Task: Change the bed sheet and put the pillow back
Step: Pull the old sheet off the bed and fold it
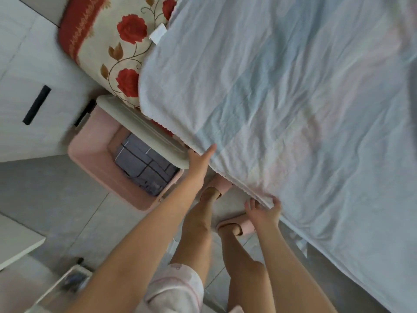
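The sheet [282,98], pale blue with faint pink checks, is spread creased over the centre and right of the frame, and its near edge runs diagonally from the middle toward the lower right. That edge is pinched by the right hand [265,211] at lower centre, thumb on top and fingers beneath, with a small bunch of cloth gathered in the grip. Higher up the same edge the left hand [199,161] is laid, one digit stretched straight along the hem. Its other fingers are hidden, so it cannot be told whether anything is gripped. The step in hand is judged to be drawing the sheet square over the mattress [108,53], whose rose-patterned corner is left uncovered at upper left. To be done well, the edge should be pulled evenly by both hands toward that bare corner, so that creases are drawn out rather than driven to one side, and enough overhang should be kept for tucking. No pillow is seen. Below the mattress corner a cream bed frame [144,129] is seen, and beside it a pink basket [90,152] in which a grey checked cloth [144,163] is held. A white cupboard [27,75] with a dark handle is set at the left and a white surface [15,242] at lower left. Pink slippers [222,185] are worn on the grey tiled floor [56,188].
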Available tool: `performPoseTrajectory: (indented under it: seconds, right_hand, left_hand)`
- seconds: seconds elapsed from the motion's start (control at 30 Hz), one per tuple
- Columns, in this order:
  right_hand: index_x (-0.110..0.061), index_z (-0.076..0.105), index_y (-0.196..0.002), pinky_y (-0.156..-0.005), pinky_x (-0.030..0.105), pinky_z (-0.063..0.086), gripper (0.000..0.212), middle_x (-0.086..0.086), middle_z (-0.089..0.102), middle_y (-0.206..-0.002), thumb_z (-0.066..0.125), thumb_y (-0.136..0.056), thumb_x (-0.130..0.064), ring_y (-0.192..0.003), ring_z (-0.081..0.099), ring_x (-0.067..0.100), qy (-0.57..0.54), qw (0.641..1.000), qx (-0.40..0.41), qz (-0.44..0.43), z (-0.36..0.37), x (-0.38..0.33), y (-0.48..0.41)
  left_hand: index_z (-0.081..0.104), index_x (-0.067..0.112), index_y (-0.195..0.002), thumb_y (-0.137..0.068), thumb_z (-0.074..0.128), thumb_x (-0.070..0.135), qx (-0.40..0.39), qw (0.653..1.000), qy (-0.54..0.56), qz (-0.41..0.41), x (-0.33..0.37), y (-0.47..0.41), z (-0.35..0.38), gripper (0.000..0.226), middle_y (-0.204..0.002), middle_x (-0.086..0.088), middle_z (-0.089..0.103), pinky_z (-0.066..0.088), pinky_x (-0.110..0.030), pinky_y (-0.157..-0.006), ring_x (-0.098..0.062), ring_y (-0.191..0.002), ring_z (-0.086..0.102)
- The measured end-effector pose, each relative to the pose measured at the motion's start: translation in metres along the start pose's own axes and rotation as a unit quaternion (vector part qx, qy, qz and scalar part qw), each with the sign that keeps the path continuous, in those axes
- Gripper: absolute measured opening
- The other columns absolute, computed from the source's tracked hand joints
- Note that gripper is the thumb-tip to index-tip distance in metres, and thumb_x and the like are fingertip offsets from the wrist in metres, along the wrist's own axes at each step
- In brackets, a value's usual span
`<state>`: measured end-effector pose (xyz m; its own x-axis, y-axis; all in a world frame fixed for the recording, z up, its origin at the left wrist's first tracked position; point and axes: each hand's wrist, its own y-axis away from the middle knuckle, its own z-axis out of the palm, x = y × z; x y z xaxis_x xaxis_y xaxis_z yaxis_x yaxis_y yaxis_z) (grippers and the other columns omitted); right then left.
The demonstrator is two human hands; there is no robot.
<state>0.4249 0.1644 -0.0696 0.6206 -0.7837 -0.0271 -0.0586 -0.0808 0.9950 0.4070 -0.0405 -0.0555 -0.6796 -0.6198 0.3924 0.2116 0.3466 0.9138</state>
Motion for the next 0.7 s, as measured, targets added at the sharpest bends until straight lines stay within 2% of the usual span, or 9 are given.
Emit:
performPoseTrajectory:
  seconds: [0.1, 0.23, 0.33, 0.4, 0.5, 0.53, 0.57, 0.63, 0.7]
  right_hand:
    - [-0.011, 0.046, -0.127, -0.089, 0.029, 0.047, 0.065, 0.005, 0.05, -0.114, 0.067, -0.079, -0.051, -0.093, 0.055, 0.019, -0.057, 0.996, 0.055, -0.03, -0.027, -0.021, 0.003]
    - [-0.014, 0.056, -0.1, -0.048, 0.024, 0.053, 0.021, 0.003, 0.064, -0.083, 0.067, -0.087, -0.026, -0.053, 0.068, 0.019, -0.044, 0.994, 0.068, -0.078, -0.046, -0.055, 0.014]
    - [-0.014, 0.057, -0.093, -0.055, 0.027, 0.052, 0.003, 0.0, 0.065, -0.079, 0.059, -0.093, -0.016, -0.068, 0.065, 0.016, 0.026, 0.988, 0.098, -0.113, -0.066, -0.065, 0.021]
    - [-0.018, 0.053, -0.096, -0.055, 0.016, 0.047, 0.007, -0.007, 0.064, -0.068, 0.056, -0.093, -0.012, -0.063, 0.06, 0.003, 0.069, 0.981, 0.097, -0.15, -0.09, -0.079, 0.024]
    - [-0.014, 0.054, -0.09, -0.053, 0.004, 0.042, 0.011, -0.044, 0.048, -0.051, 0.062, -0.089, -0.007, -0.051, 0.051, -0.019, 0.256, 0.939, 0.07, -0.221, -0.124, -0.101, 0.05]
    - [-0.006, 0.058, -0.096, -0.051, 0.004, 0.042, 0.018, -0.045, 0.047, -0.051, 0.069, -0.086, -0.016, -0.05, 0.051, -0.019, 0.272, 0.936, 0.057, -0.215, -0.136, -0.11, 0.065]
    - [-0.001, 0.06, -0.103, -0.048, 0.005, 0.043, 0.049, -0.044, 0.05, -0.056, 0.076, -0.075, -0.038, -0.05, 0.052, -0.017, 0.274, 0.94, 0.019, -0.2, -0.146, -0.12, 0.078]
    - [0.003, 0.063, -0.102, -0.045, 0.008, 0.045, 0.103, -0.03, 0.062, -0.069, 0.061, -0.031, -0.071, -0.051, 0.056, -0.009, 0.202, 0.956, -0.048, -0.209, -0.152, -0.149, 0.101]
    - [0.003, 0.062, -0.11, -0.064, 0.013, 0.054, 0.099, -0.006, 0.069, -0.07, 0.075, -0.038, -0.064, -0.063, 0.062, 0.0, 0.016, 0.974, -0.101, -0.204, -0.158, -0.16, 0.134]
  left_hand:
    - [0.008, 0.015, -0.152, -0.083, 0.071, 0.031, 0.051, 0.998, 0.029, 0.026, -0.011, 0.022, 0.03, 0.095, -0.156, -0.004, 0.02, 0.025, -0.037, -0.116, -0.021, -0.142, 0.026]
    - [0.024, 0.007, -0.148, -0.087, 0.068, 0.027, 0.093, 0.994, 0.048, 0.032, 0.002, 0.013, 0.042, 0.077, -0.148, -0.008, 0.036, 0.034, -0.035, -0.11, -0.025, -0.135, 0.038]
    - [0.047, 0.004, -0.132, -0.086, 0.062, 0.008, 0.121, 0.99, -0.005, 0.071, 0.016, 0.01, 0.039, 0.048, -0.119, -0.006, 0.057, 0.047, -0.03, -0.096, -0.024, -0.112, 0.057]
    - [0.051, 0.005, -0.126, -0.084, 0.06, 0.001, 0.125, 0.986, -0.041, 0.099, 0.029, 0.018, 0.04, 0.043, -0.114, -0.004, 0.059, 0.048, -0.028, -0.094, -0.021, -0.102, 0.058]
    - [0.052, 0.003, -0.124, -0.083, 0.058, -0.005, 0.129, 0.985, -0.034, 0.111, 0.05, 0.039, 0.041, 0.042, -0.117, -0.009, 0.06, 0.049, -0.037, -0.096, -0.025, -0.101, 0.059]
    - [0.051, 0.002, -0.125, -0.084, 0.057, -0.005, 0.134, 0.984, -0.033, 0.111, 0.059, 0.052, 0.044, 0.042, -0.117, -0.01, 0.06, 0.05, -0.037, -0.095, -0.025, -0.101, 0.06]
    - [0.049, 0.0, -0.127, -0.085, 0.055, -0.005, 0.14, 0.982, -0.035, 0.12, 0.067, 0.065, 0.049, 0.042, -0.117, -0.01, 0.059, 0.05, -0.035, -0.094, -0.024, -0.102, 0.059]
    - [0.043, -0.001, -0.134, -0.088, 0.047, -0.008, 0.155, 0.975, -0.051, 0.15, 0.08, 0.097, 0.06, 0.047, -0.126, -0.012, 0.055, 0.048, -0.029, -0.094, -0.025, -0.111, 0.057]
    - [0.035, -0.001, -0.139, -0.091, 0.036, -0.01, 0.16, 0.963, -0.074, 0.206, 0.088, 0.133, 0.074, 0.049, -0.136, -0.015, 0.048, 0.043, -0.024, -0.096, -0.026, -0.12, 0.052]
